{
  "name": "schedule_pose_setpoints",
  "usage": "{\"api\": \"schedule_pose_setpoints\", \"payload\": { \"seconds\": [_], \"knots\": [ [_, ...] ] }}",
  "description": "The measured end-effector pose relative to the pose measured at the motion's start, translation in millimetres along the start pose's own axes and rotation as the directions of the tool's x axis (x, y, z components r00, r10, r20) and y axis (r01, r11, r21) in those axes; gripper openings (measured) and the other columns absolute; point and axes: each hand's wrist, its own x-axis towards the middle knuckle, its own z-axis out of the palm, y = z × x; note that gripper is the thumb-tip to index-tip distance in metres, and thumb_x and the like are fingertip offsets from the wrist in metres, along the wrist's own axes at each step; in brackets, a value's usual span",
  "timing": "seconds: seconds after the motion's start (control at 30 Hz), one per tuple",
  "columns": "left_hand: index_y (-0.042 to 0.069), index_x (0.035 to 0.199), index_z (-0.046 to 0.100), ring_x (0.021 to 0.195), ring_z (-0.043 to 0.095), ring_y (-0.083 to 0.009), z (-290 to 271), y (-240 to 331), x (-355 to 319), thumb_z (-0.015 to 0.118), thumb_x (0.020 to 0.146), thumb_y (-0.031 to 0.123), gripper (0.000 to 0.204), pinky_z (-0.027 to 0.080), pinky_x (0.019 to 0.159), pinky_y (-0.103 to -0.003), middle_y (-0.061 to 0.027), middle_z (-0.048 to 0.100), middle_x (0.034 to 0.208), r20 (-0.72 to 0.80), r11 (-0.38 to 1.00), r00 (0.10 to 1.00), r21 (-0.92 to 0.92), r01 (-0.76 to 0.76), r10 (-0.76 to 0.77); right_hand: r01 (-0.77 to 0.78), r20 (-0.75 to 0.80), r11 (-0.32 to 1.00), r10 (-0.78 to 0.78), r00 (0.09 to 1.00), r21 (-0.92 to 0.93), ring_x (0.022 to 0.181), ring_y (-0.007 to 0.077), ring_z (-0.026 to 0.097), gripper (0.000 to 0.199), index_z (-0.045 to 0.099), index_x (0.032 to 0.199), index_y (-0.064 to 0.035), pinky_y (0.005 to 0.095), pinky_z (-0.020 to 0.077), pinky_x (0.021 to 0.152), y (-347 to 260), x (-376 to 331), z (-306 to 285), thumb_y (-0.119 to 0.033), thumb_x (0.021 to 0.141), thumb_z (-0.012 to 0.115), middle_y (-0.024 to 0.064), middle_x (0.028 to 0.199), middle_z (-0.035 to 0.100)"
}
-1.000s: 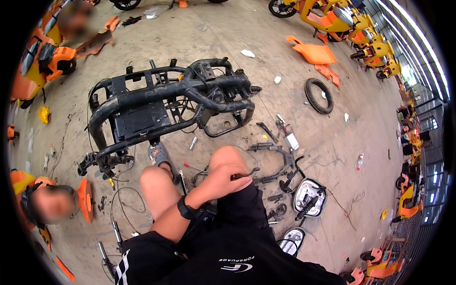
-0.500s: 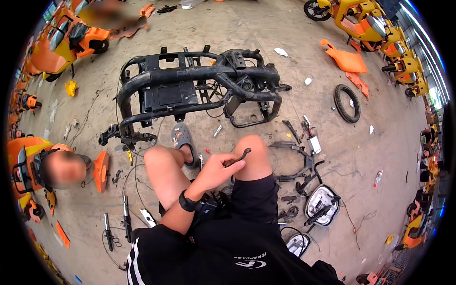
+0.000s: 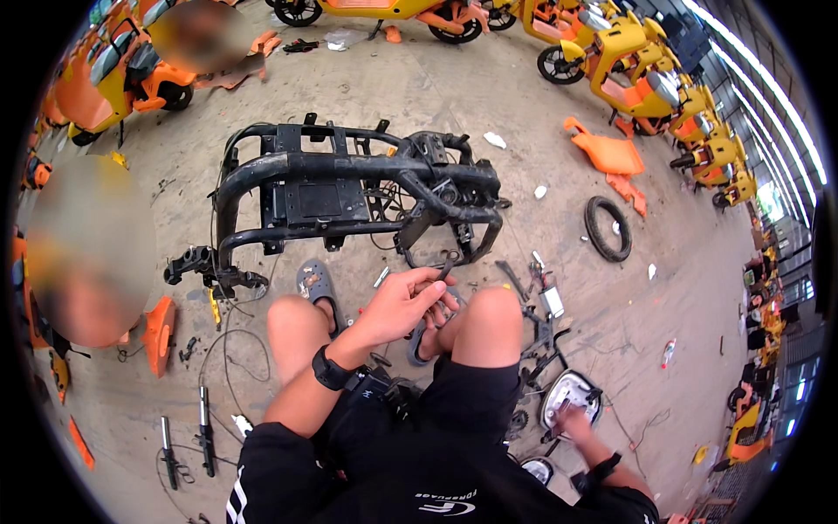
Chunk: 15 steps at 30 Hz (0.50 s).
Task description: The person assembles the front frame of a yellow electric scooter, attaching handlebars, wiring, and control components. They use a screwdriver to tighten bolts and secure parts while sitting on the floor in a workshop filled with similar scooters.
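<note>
Clock read from view centre, 12 at top. Floor (image 3: pixel 672 262): grey-tan concrete, matte, stained, littered with small parts. Scooters (image 3: pixel 615 57) line up between 1 and 2, glossy yellow and orange plastic, black tyres.

Frame (image 3: pixel 332 164) at 11: black painted metal, thick bent tube in long curves, scuffed and dusty, flat rectangular plate set between the rails, small tabs along the far edge. Orange panel (image 3: pixel 607 153) at 2, smooth curved plastic, lying on the floor. Loose tyre (image 3: pixel 590 224) just short of 3, flat on its side, black rubber, plain ring.

Two straight tubes (image 3: pixel 203 428) at 8, bright metal at one end, dark at the other. Shell (image 3: pixel 559 390) between 4 and 5, rounded bowl shape, pale shiny inside, dark rim.

Left hand (image 3: pixel 401 306) just below centre, in front of the bent knees. Grip there is pinched, thumb against fingers, on the dark tool. Right hand (image 3: pixel 572 422) between 4 and 5, overlapping the shell's near side in view; blurred, can't tell if it touches or whether its grip is spread or closed.

Pale box (image 3: pixel 552 302) between 3 and 4, small, rectangular, smooth.

Dark tool (image 3: pixel 449 266) sits almost dead centre, between 1 and 2 from the left hand: slim, dark, metal-looking, rounded end up, tilted; lower part hidden by fingers.
</note>
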Motion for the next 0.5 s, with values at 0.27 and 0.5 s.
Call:
{"api": "schedule_pose_setpoints", "payload": {
  "seconds": [0.27, 0.5],
  "knots": [
    [0.002, 0.103, 0.051, 0.095, 0.064, -0.0135, 1.0, -12.9, 53.3, 0.048, 0.101, 0.015, 0.014, 0.049, 0.082, -0.025, -0.0153, 0.068, 0.109, -0.092, 0.976, 0.972, -0.01, -0.219, 0.217, 0.116, 0.057, 0.387, -0.408, 0.911, 0.915, 0.106, 0.021, 0.061, 0.05, 0.039, 0.141, -0.004, 0.0331, 0.0513, 0.089, -419.4, 100.2, -120.6, -0.014, 0.095, 0.054, 0.0169, 0.117, 0.062],
    [0.0, 0.121, 0.059, 0.085, 0.064, -0.0102, -19.6, 7.9, 47.5, 0.056, 0.096, 0.011, 0.028, 0.053, 0.068, -0.024, -0.0084, 0.064, 0.118, -0.297, 0.953, 0.909, 0.021, -0.301, 0.294, 0.377, -0.192, 0.29, -0.509, 0.839, 0.88, 0.081, 0.0072, 0.051, 0.063, 0.022, 0.15, -0.0094, 0.022, 0.0428, 0.069, -480.4, 161.1, -56.3, 0.002, 0.094, 0.048, 0.0058, 0.102, 0.056]
  ]
}}
